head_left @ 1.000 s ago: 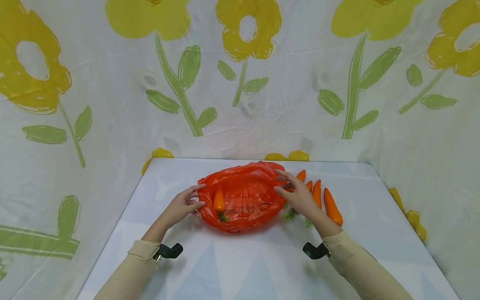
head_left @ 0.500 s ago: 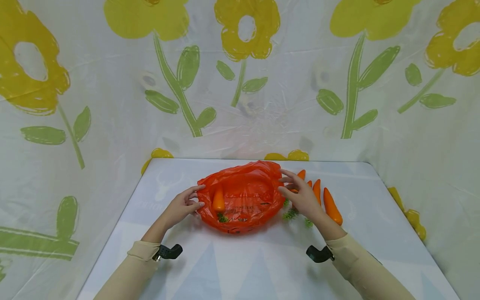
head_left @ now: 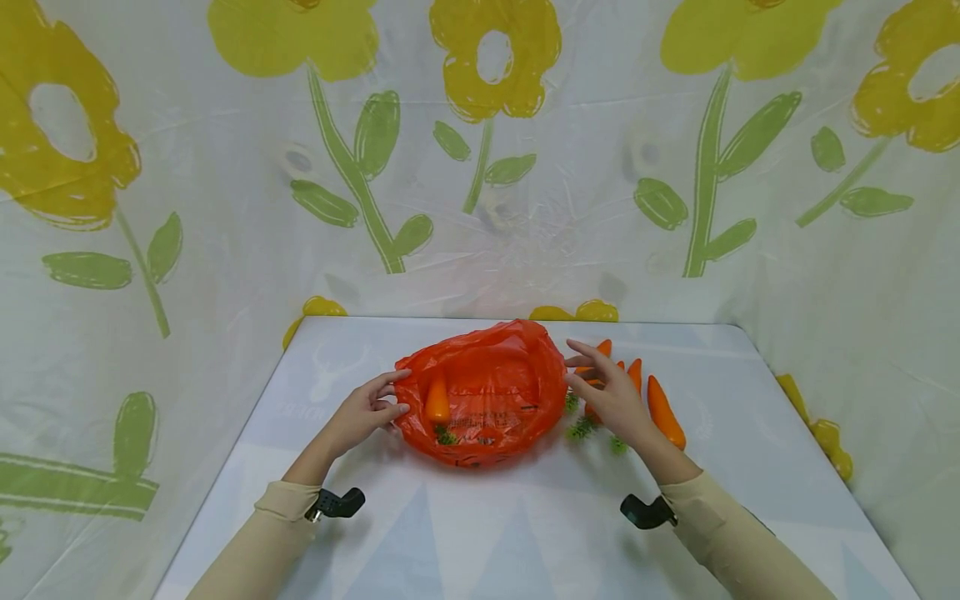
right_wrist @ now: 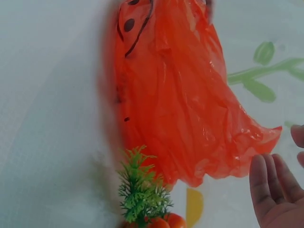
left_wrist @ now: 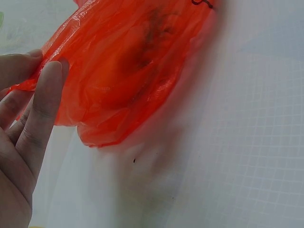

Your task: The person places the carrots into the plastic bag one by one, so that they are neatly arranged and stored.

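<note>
A red plastic bag [head_left: 495, 375] stands with its mouth spread wide on the table. One orange carrot [head_left: 437, 400] with a green top lies inside it. My left hand [head_left: 367, 410] pinches the bag's left rim between thumb and fingers, as the left wrist view confirms. To the right of the bag, my right hand [head_left: 611, 396] has its fingers extended and holds nothing. In the right wrist view a corner of the bag ends just short of that hand's fingers [right_wrist: 270, 175]. Several carrots [head_left: 663, 414] lie beyond and beside the right hand, partly hidden by it.
Green carrot tops [head_left: 581, 429] point toward the front of the pale table [head_left: 480, 517], between the bag and the right forearm. A flower-printed sheet [head_left: 525, 250] hangs behind and on both sides of the table.
My right hand has let go of the bag's right rim and moved slightly right. That rim has sagged inward to the left. My left hand stays in place.
</note>
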{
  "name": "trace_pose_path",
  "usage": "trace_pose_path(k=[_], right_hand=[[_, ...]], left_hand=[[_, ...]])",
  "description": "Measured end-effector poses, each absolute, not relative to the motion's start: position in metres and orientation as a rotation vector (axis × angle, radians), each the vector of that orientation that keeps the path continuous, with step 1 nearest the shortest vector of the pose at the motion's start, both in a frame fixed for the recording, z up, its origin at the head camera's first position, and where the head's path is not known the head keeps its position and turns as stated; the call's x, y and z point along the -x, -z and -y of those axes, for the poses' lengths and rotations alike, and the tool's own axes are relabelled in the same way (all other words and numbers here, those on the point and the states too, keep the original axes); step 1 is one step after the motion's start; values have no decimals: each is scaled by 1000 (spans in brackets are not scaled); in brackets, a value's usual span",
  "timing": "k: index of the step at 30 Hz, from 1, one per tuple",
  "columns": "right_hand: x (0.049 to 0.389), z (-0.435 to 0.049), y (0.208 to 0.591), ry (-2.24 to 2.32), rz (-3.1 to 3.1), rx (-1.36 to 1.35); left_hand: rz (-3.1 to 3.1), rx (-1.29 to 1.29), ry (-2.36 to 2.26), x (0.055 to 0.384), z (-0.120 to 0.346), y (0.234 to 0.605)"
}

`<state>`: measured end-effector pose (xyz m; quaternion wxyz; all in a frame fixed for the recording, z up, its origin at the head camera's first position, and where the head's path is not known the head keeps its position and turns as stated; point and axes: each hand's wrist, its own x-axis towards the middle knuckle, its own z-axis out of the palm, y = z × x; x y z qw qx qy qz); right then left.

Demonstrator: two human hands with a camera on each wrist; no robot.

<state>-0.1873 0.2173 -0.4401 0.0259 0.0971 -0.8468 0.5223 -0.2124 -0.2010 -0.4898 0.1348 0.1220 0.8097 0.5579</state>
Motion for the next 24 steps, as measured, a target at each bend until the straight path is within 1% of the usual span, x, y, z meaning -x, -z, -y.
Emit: trace_pose_path(k=[15, 24], right_hand=[[185, -236, 452, -1552, 2616, -323], [183, -254, 460, -1491, 2667, -264]], left_hand=[[-2339, -355, -1624, 212, 201, 491], [-2337, -359, -1632, 212, 199, 488]])
